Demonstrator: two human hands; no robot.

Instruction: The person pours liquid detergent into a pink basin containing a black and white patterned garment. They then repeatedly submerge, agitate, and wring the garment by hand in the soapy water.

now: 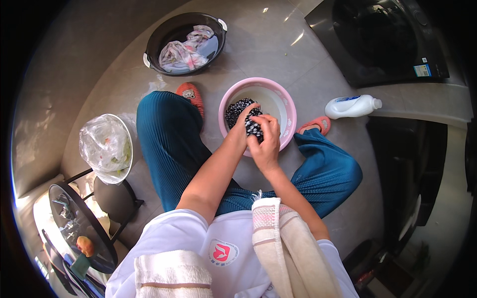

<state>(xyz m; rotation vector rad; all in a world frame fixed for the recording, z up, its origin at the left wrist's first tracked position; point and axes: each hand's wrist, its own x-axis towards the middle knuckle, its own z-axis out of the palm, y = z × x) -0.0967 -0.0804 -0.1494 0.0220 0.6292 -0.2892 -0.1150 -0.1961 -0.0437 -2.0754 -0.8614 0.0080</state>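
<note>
A wet-looking black cloth with white spots (237,110) lies bunched in a pink basin (227,92) that holds cloudy water. My left hand (242,124) is closed on the cloth's upper part, over the basin. From the right, my right hand (267,141) grips the same cloth, its fingers curled around a bunched portion between the two hands. Some of the fabric is hidden beneath the hands.
Beyond the basin stands a black tub (154,42) with pale pink-stained cloth (186,52) in water. A white bottle (350,106) lies on the floor at right, near a dark front-loading machine (318,30). A bag-lined bin (107,144) and a two-tier stand (82,223) are at left.
</note>
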